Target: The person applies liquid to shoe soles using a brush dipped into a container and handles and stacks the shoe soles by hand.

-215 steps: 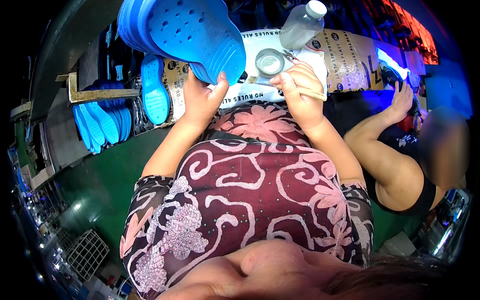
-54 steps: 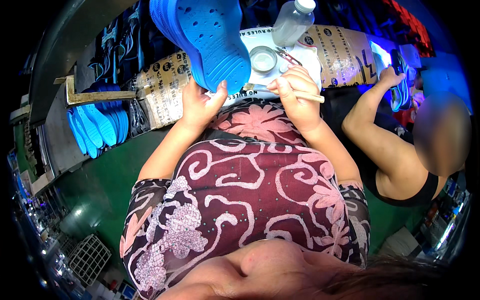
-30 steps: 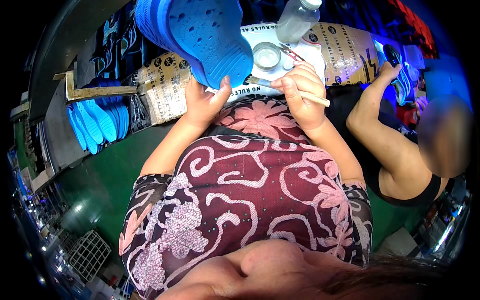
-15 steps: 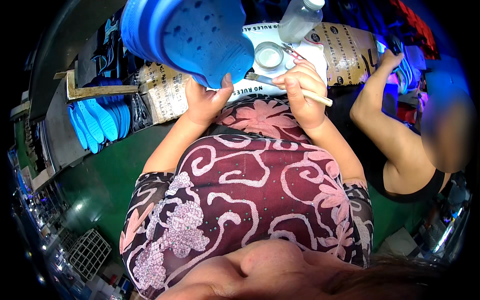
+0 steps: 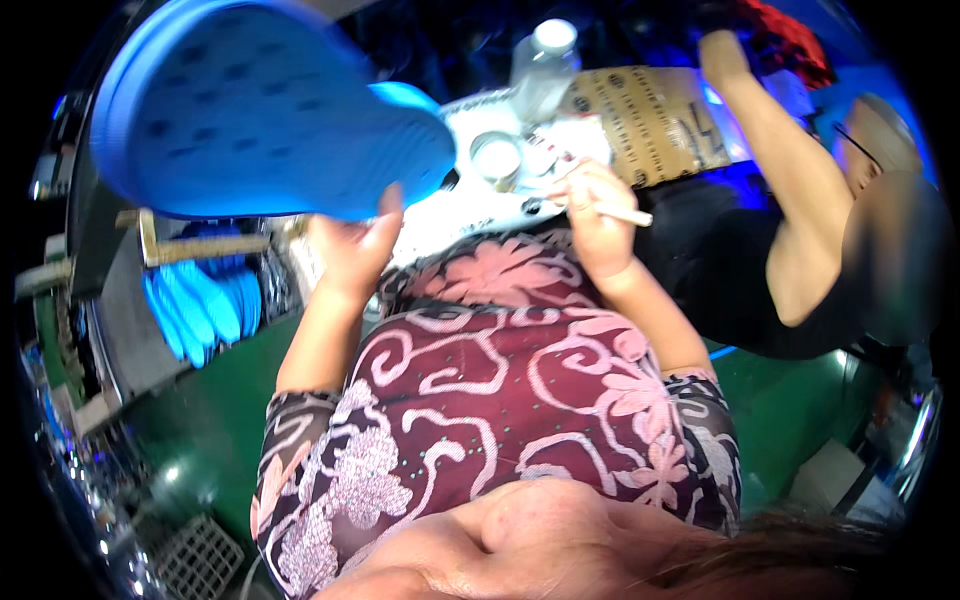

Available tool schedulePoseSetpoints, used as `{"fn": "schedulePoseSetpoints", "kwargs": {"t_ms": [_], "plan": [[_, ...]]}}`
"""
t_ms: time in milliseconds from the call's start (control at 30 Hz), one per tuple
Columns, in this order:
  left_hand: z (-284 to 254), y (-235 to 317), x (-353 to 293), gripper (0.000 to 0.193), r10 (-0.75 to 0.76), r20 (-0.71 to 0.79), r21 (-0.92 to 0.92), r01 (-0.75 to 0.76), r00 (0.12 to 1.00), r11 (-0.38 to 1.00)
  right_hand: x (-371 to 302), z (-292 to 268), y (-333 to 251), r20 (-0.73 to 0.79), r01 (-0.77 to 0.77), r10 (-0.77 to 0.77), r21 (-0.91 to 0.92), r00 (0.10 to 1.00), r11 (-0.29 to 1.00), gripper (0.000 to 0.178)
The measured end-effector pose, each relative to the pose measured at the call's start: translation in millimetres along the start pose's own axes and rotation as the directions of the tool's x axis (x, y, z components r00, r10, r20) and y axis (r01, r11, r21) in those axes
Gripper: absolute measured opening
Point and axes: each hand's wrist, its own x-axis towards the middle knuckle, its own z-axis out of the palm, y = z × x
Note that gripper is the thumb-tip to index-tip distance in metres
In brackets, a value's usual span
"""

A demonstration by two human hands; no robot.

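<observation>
1. Above your patterned lap, your left hand [image 5: 355,240] is gripping the near edge of a blue perforated sole [image 5: 270,120], thumb over its upper face; the fingers are hiding beneath, presumably bearing the weight.
2. To the right, your right hand [image 5: 600,215] is holding a pale-handled brush [image 5: 625,213] in a narrow, pen-like grip, perhaps for fine control. Its tip is blurring, but it is apparently sitting apart from the sole, whose narrower end is pointing its way.
3. Off to the left, more blue soles [image 5: 200,305] are overlapping in a pile, probably to save room.
4. Just beyond your right hand, a glass dish [image 5: 496,158] is resting on a white sheet [image 5: 480,215], seemingly within easy reach of the brush.
5. Behind it, a clear bottle [image 5: 545,75] is standing, likely set back out of your way; printed cardboard [image 5: 645,125] is lying alongside.
6. Farther right, a co-worker's arm [image 5: 785,165] is extending, well apart from yours.
</observation>
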Motion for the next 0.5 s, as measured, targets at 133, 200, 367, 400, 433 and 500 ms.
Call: {"fn": "schedulePoseSetpoints", "kwargs": {"t_ms": [133,200,367,400,433,500], "plan": [[-22.1,36.0,23.9,0.057,-0.147,0.209,-0.346,0.214,0.967,0.913,-19.1,-3.6,14.7,-0.045,-0.179,0.181,0.045,0.982,0.983,0.025],[-19.4,52.3,34.8,0.065,-0.187,0.391,-0.489,0.376,0.901,0.787,-18.7,-10.0,8.3,-0.071,-0.187,0.188,0.031,0.98,0.982,0.028],[39.4,94.9,120.4,0.068,-0.056,0.844,-0.31,0.571,0.533,0.76,-24.4,-12.6,5.6,-0.146,-0.299,0.303,0.047,0.942,0.953,0.026],[61.7,99.9,145.7,0.062,0.011,0.853,-0.358,0.569,0.522,0.74,-24.7,-10.0,1.8,-0.155,-0.417,0.43,0.108,0.89,0.902,0.026],[82.9,106.6,169.8,0.055,0.08,0.857,-0.404,0.568,0.509,0.717,-28.2,-6.6,6.5,-0.17,-0.399,0.421,0.145,0.891,0.905,0.026],[126.2,120.8,223.8,0.047,0.023,0.701,-0.646,0.621,0.713,0.443,-25.0,1.2,-1.1,-0.138,-0.423,0.448,0.176,0.883,0.889,0.028]]}}
